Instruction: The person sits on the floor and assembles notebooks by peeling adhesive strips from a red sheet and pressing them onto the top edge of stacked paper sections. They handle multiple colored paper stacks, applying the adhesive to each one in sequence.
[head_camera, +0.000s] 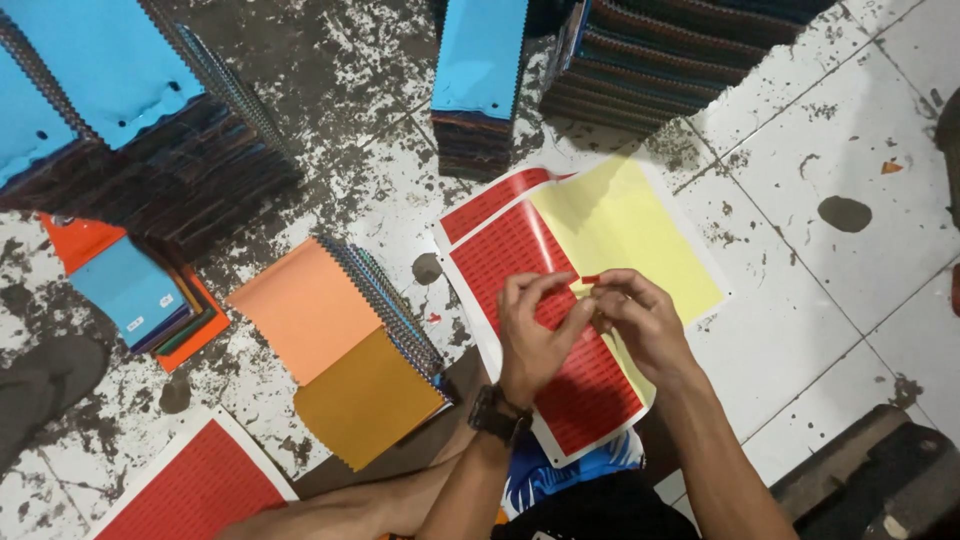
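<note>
My left hand (535, 330) and my right hand (640, 320) meet over a red sticker sheet (580, 385) that rests on my lap. Their fingertips pinch a small red sticker (590, 280) between them. Part of the sheet's red layer is peeled away, showing yellow backing (620, 235). A black watch (497, 413) sits on my left wrist. Left of my hands lies a swatch book with orange and mustard pages (335, 350) and a dark stacked edge.
Tall stacks of blue-topped swatch books stand at the upper left (110, 90), top middle (480, 80) and top right (660, 50). A small blue and orange swatch pile (140, 295) lies left. Another red sticker sheet (195, 490) lies at the bottom left on the stained tile floor.
</note>
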